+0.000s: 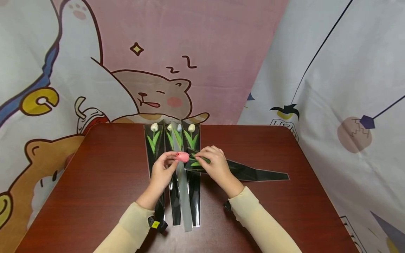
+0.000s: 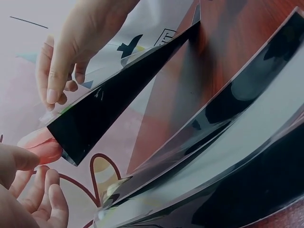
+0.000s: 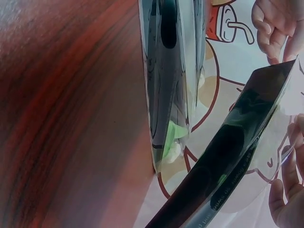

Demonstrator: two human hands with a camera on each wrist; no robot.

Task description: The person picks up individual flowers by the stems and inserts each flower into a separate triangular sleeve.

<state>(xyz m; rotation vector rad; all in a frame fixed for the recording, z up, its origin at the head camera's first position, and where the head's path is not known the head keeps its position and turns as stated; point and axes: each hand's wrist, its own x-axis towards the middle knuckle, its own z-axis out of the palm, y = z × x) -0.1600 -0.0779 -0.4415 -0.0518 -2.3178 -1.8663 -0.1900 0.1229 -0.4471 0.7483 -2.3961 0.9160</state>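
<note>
My left hand (image 1: pixel 164 168) pinches a pink tulip (image 1: pixel 182 157) by its bloom, between thumb and fingers. The bloom pokes out of the open end of a black flower sleeve (image 1: pixel 256 172) with a clear front. My right hand (image 1: pixel 216 162) pinches the clear film near that open end, beside green leaves (image 1: pixel 195 163). In the left wrist view the pink bloom (image 2: pixel 45 147) sits at the sleeve's mouth. The right wrist view shows the narrow sleeve (image 3: pixel 232 137) slanting away below the hands; the bloom is hidden there.
Several sleeved tulips lie side by side beneath the hands, among them a white tulip (image 1: pixel 154 127) at left and another white tulip (image 1: pixel 191 128) at right. One grey sleeve (image 1: pixel 185 203) lies between black ones. A brown table (image 1: pixel 104 182) bears them; a cartoon cloth (image 1: pixel 221 52) hangs behind.
</note>
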